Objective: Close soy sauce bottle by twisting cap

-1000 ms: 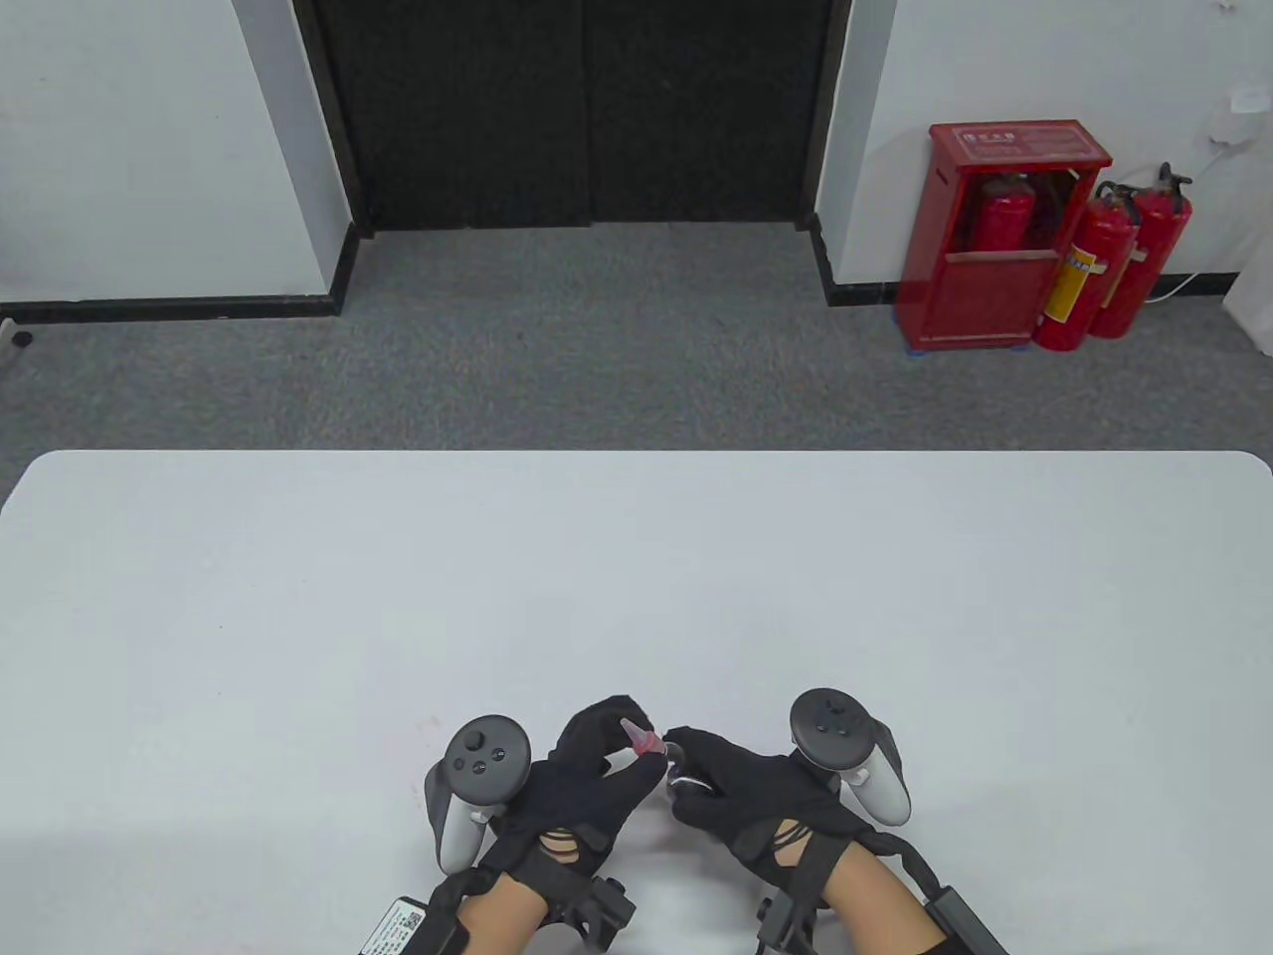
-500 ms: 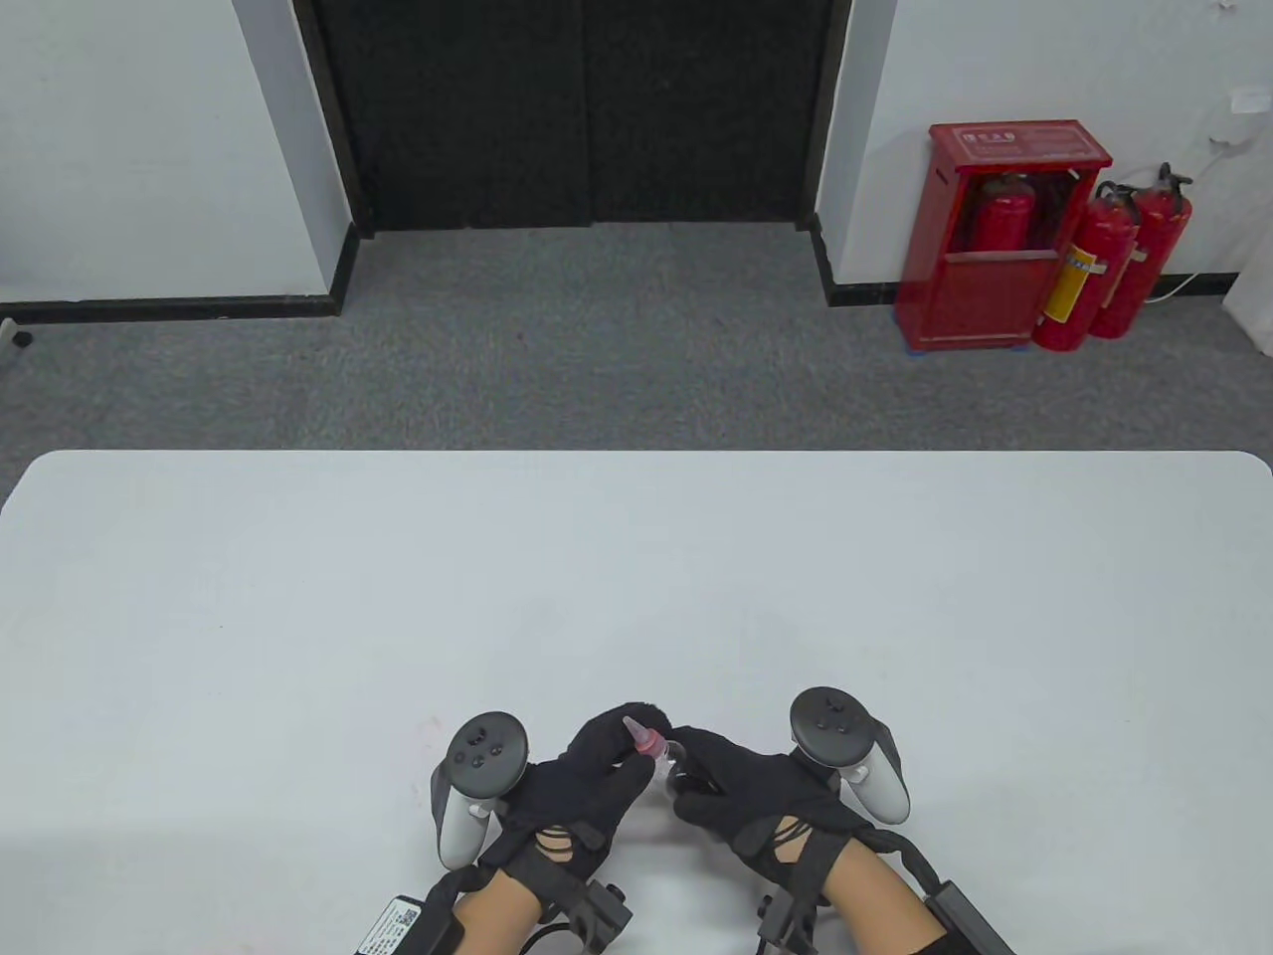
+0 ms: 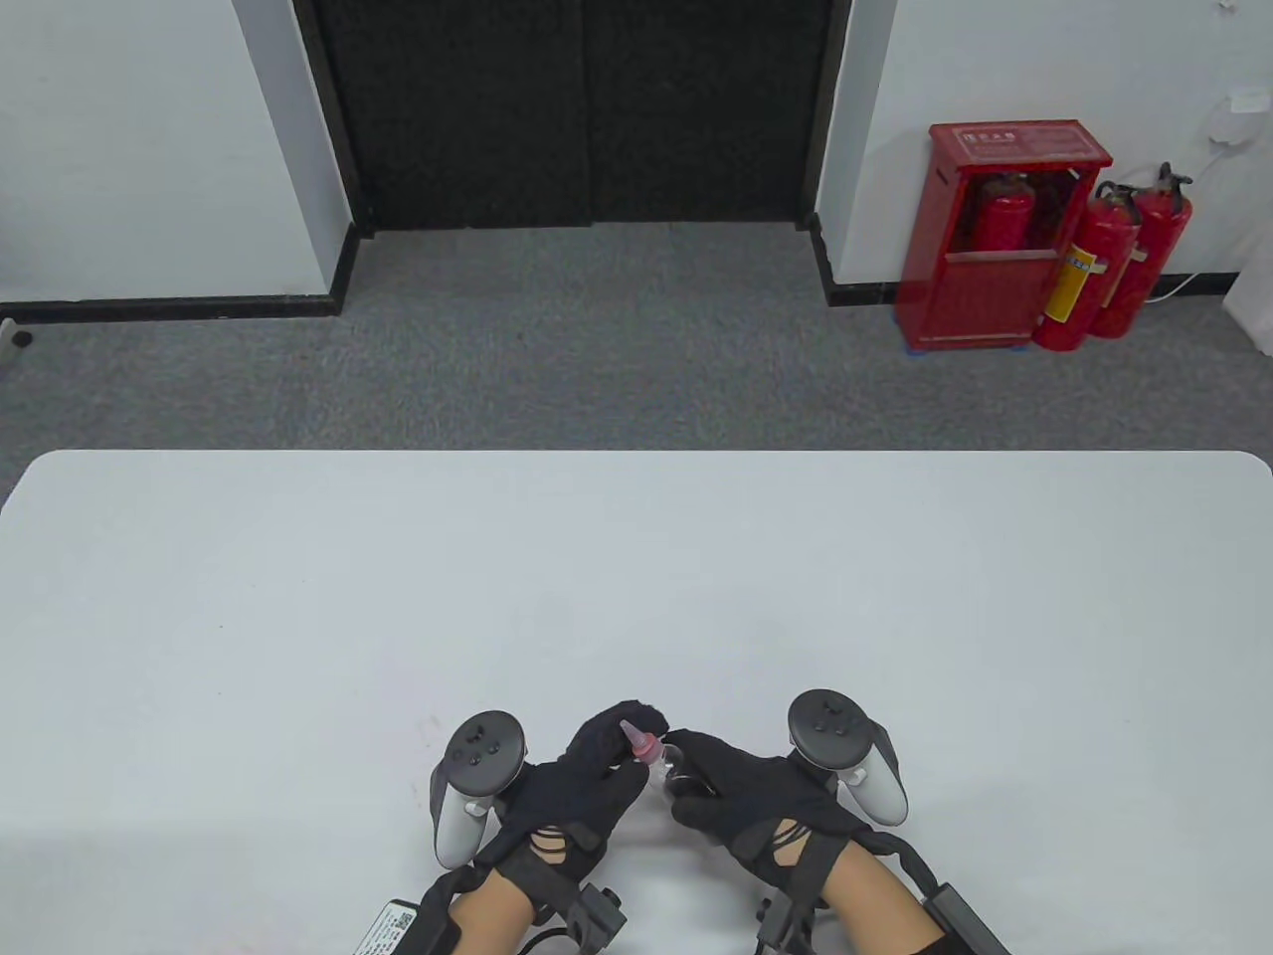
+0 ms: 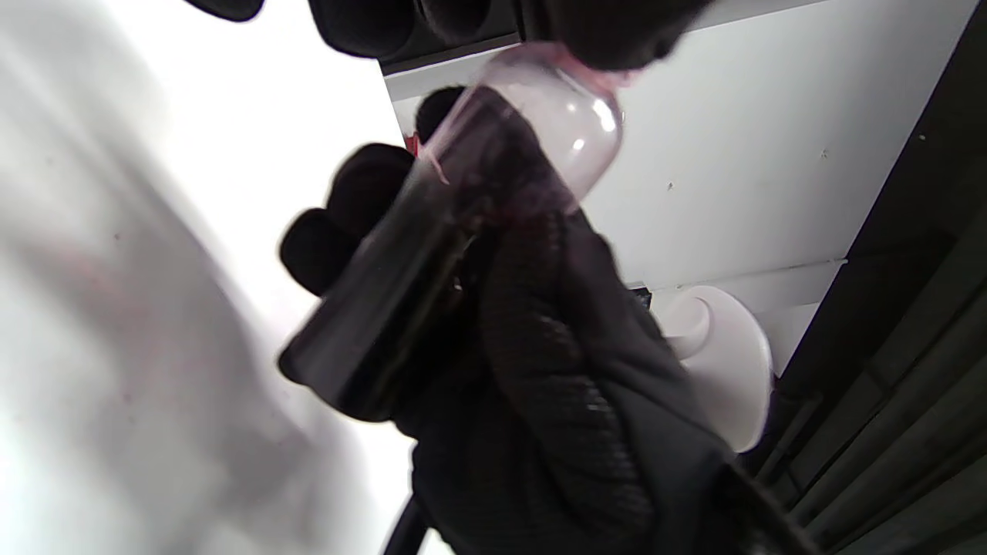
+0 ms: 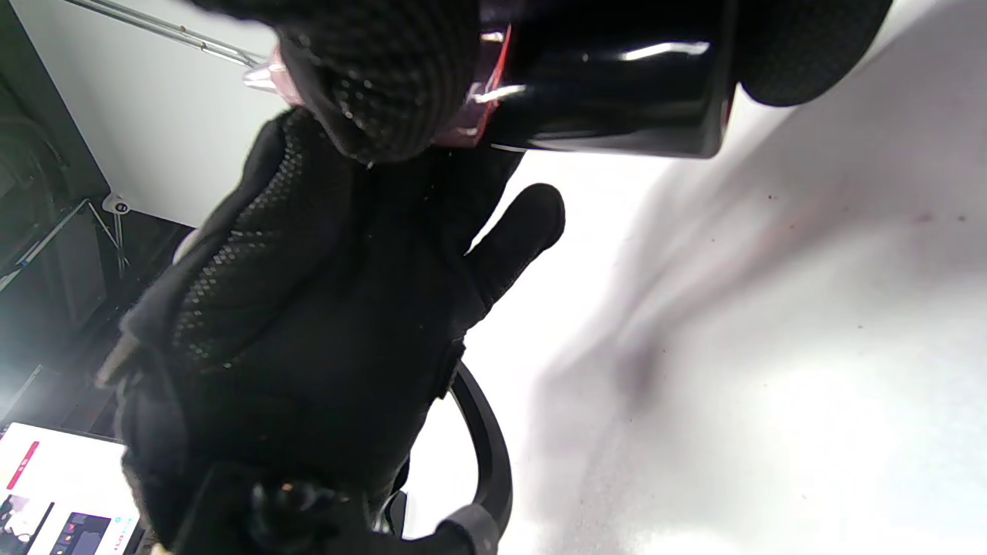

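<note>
Two gloved hands meet over the near edge of the white table (image 3: 636, 557), and from where I sit the overhead camera gives me only the outline: my left hand (image 3: 582, 786) pinches the red pointed cap (image 3: 639, 743) between thumb and fingers, while my right hand (image 3: 756, 796) wraps the soy sauce bottle (image 3: 676, 768) just beside it, so that only a sliver of clear shoulder shows between the gloves. Both trackers, the left one (image 3: 475, 771) and the right one (image 3: 845, 751), sit on the backs of the hands. The left wrist view tells me what the top view hides: the bottle (image 4: 432, 254) is tilted, held off the table, its clear shoulder empty and its lower body dark with sauce, the right hand (image 4: 555, 362) closed around it, with the left fingertips (image 4: 617, 31) covering the cap end at the top of that picture. The right wrist view shows the bottle's dark glossy base (image 5: 617, 85) and a strip of red at its label edge, the left hand (image 5: 324, 308) below it, and a right fingertip (image 5: 378, 77) across the bottle. I cannot read any writing on the bottle. Off the table, a red cabinet (image 3: 1014, 234) carries white characters too small to read, with two fire extinguishers (image 3: 1114, 264) beside it.
</note>
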